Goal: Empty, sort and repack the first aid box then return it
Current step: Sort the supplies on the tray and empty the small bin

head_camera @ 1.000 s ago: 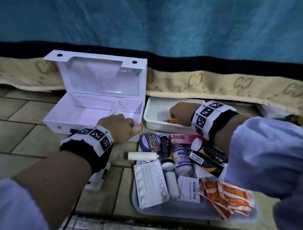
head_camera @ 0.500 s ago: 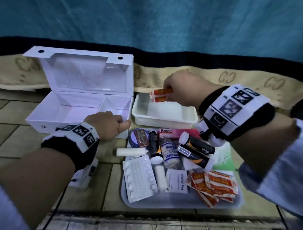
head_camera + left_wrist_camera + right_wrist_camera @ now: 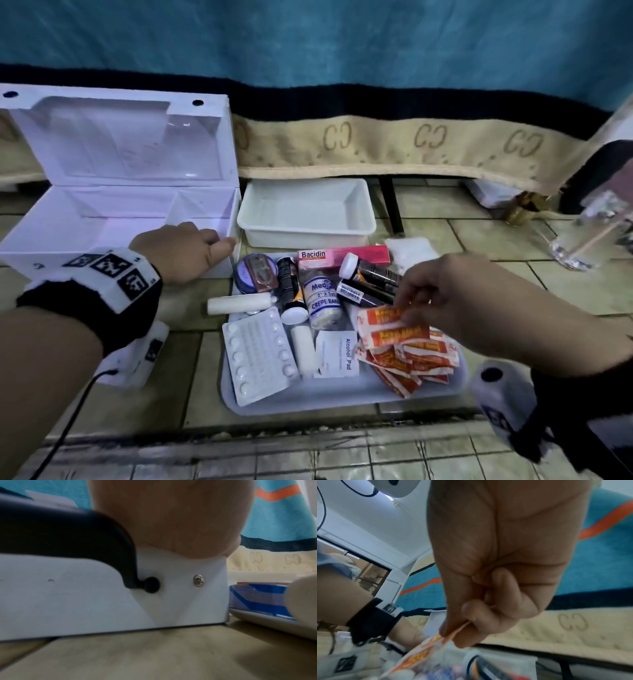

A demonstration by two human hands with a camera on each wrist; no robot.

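The white first aid box (image 3: 102,219) stands open at the left with its lid upright and both compartments empty. My left hand (image 3: 181,250) holds the right end of its front wall, fingers curled over the rim; the left wrist view shows the palm (image 3: 171,520) on that wall (image 3: 85,595). My right hand (image 3: 402,315) pinches orange-and-white plaster strips (image 3: 380,317) just above the plaster pile (image 3: 421,356) on the grey tray (image 3: 342,397). The right wrist view shows thumb and forefinger (image 3: 453,635) closed on the strips.
The tray also holds a blister pack (image 3: 260,356), alcohol pad (image 3: 337,354), crepe bandage (image 3: 323,298), Bacidin box (image 3: 342,255), dark bottles and a blue tin (image 3: 257,274). An empty white tub (image 3: 308,212) sits behind it. A bed leg (image 3: 390,205) and clear plastic object (image 3: 596,233) lie right.
My right hand picked the plaster strips out of the white tub, lifted them, and brought them down over the pile on the tray. My left hand stayed on the box.
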